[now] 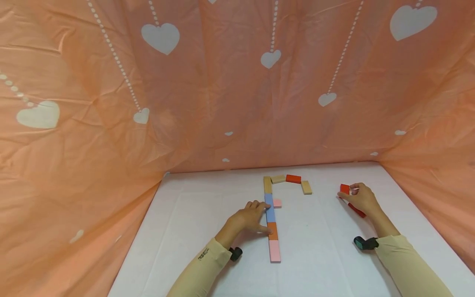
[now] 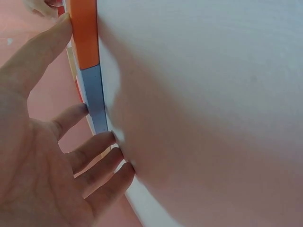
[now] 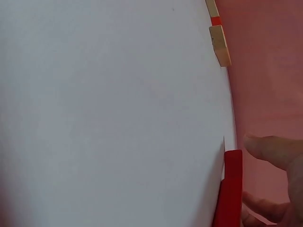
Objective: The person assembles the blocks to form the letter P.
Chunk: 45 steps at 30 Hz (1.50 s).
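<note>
A straight row of flat blocks lies on the white table: wood, blue, orange, pink. My left hand lies flat at the row's left side, its straight fingers touching the blue block and the thumb touching the orange block. At the right, my right hand pinches a red block, which shows in the right wrist view beside the thumb. A second red block lies under that hand.
A small pink block sits right of the row. A wood block, a red block and another wood block form an arc at the row's far end. Orange cloth with white hearts walls the table on three sides.
</note>
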{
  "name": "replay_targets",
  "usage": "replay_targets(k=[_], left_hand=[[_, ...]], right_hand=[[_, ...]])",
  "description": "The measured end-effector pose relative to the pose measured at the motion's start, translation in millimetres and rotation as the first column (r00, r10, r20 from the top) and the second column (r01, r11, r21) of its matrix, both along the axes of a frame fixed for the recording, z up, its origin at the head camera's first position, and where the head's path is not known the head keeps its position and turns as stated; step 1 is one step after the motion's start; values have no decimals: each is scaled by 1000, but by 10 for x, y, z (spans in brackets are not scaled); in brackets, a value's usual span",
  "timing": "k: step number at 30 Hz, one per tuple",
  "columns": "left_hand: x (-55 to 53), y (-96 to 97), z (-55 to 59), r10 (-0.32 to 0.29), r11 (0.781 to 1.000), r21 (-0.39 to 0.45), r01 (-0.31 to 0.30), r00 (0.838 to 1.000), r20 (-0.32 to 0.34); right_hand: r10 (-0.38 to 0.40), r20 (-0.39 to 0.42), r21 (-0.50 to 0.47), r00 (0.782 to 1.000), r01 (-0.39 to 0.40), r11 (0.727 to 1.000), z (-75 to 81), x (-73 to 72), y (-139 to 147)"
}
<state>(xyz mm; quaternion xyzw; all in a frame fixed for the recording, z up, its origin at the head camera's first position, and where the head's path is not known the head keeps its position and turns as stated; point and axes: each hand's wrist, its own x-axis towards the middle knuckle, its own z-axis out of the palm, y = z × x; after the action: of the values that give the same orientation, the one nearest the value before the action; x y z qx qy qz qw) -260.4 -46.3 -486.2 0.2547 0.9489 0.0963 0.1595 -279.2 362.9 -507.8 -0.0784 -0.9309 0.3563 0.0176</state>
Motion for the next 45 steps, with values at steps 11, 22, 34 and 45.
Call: replay_targets(k=[11,22,34,45], left_hand=[[-18,3,-9,-2,1000,-2,2,1000,1],[-38,5,-20,-4,1000,-5,4,1000,3],[-25,2,-19,-3,1000,3,3,1000,21],[-35,-4,-34,-3,1000,6,3,1000,6]], right_hand=[[11,27,23,1000,-11,1000,-83,-76,-25],[54,-5,51,999,-54,997,-83,-114,-110],[99,-55,32,994,-97,995,-61,-93,-188],[204,-107,9,973,-204,979,0,-136,-369]])
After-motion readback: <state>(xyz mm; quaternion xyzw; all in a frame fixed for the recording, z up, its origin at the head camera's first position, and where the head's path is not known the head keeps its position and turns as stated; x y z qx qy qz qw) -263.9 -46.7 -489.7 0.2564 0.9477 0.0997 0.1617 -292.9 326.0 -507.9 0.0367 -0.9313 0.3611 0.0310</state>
